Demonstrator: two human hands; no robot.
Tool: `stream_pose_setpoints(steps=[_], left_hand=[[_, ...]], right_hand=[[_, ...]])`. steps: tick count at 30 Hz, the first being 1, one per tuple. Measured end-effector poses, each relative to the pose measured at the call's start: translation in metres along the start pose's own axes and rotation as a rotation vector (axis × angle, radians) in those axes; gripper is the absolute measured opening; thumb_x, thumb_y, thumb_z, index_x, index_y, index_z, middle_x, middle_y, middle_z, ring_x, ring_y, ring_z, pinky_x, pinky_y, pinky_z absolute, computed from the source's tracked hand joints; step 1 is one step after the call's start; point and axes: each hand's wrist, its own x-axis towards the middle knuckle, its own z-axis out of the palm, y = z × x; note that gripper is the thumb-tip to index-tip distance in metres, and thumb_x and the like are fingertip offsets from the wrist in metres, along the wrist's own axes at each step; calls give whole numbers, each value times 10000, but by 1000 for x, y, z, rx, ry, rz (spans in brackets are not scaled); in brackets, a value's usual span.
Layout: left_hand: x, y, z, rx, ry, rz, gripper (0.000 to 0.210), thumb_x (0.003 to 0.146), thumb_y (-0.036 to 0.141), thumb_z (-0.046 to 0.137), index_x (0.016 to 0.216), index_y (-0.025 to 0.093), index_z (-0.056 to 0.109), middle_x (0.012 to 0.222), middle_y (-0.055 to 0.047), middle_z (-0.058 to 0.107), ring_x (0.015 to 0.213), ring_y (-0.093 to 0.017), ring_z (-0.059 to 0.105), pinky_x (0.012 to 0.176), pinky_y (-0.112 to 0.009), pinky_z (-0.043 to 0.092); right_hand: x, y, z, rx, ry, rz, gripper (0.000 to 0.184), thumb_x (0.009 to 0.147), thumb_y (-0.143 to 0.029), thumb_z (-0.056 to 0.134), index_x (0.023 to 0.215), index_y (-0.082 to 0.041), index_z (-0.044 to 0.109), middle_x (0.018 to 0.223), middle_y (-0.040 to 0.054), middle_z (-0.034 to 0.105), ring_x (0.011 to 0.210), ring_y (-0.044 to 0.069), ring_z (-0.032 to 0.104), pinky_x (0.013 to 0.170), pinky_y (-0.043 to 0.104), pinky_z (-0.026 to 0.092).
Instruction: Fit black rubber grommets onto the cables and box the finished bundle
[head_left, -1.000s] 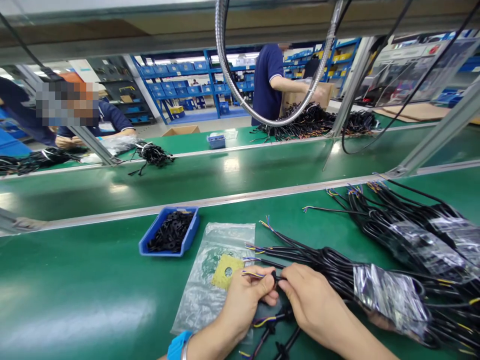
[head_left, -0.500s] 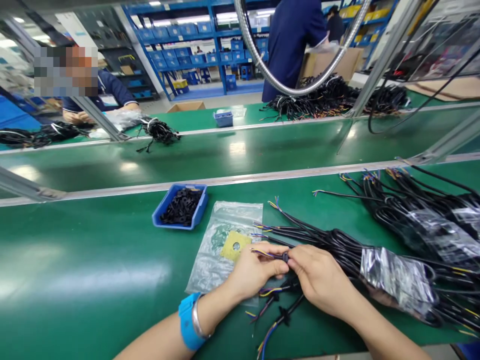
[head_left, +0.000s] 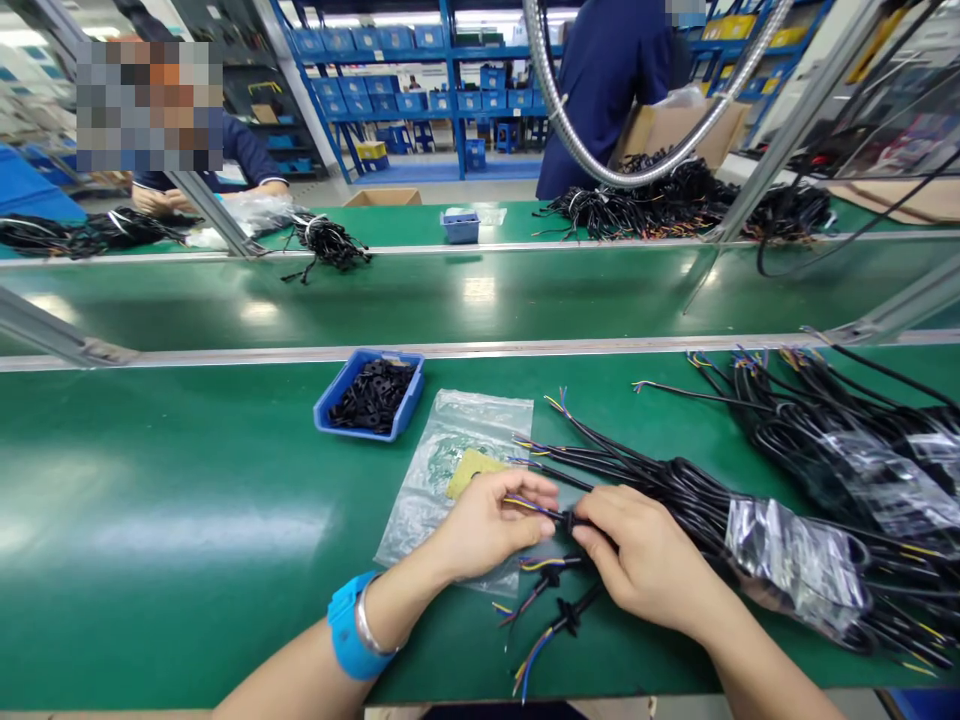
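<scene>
Since half a second ago, the left hand point(head_left: 487, 520) has drawn back a little from the collar point(head_left: 569, 521), and its thumb and fingers have parted. They now stand loosely apart around the cable's coloured wires point(head_left: 525, 504). Meanwhile the right hand point(head_left: 637, 545) stays pinched, thumb against fingers, on the cable point(head_left: 553, 514) at the collar's near side. Both are held over the bench point(head_left: 187, 520), the cable end pointing left, just in front of the bag point(head_left: 420, 500) and the yellow card point(head_left: 469, 470).

The step looks like seating the collar on the black sheath. To do it well, keep the right pinch close up against the collar, so that the push goes straight along the cable and doesn't bend it. The left is best used to steady the sheath, not to tug the thin wires, whose bare ends could splay or snag. How far the collar is seated I can't fairly judge, as the right fingertips partly cover it.

A finished-looking cable point(head_left: 589, 600) lies below, its own collar set a little back from the wires; that makes a handy guide for position. More black parts sit in the bin point(head_left: 360, 433), and the taped bundle point(head_left: 675, 490) lies just beyond the right hand.
</scene>
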Motion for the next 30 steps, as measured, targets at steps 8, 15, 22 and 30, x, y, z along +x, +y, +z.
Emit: stream_pose_setpoints(steps=[8,15,22,30], left_hand=[[-13,7,0,555,-291,235,177,786,278,651,915,216,756,864,-48,746,780,-190,672,735,-255,475],[-17,12,0,639,-229,274,214,820,274,609,991,227,728,936,-52,746,851,-207,678,774,-270,466],[-9,8,-8,567,145,129,279,733,438,678,806,170,656,644,-2,641,568,-137,566,544,-222,408],[-5,2,-2,535,178,342,174,842,184,511,829,170,684,781,-43,705,737,-165,642,711,-248,475]], right_hand=[[13,1,14,-235,163,132,159,841,-186,453,959,-165,558,888,87,613,840,220,565,731,336,451],[38,1,24,-443,55,116,69,777,-159,626,839,-174,598,757,95,612,773,256,513,666,349,411],[31,5,24,-325,101,20,132,908,-181,441,894,-166,571,817,64,591,777,203,519,723,329,405],[26,7,21,-197,138,-249,244,981,-251,369,924,-202,602,750,26,585,684,155,513,652,299,343]])
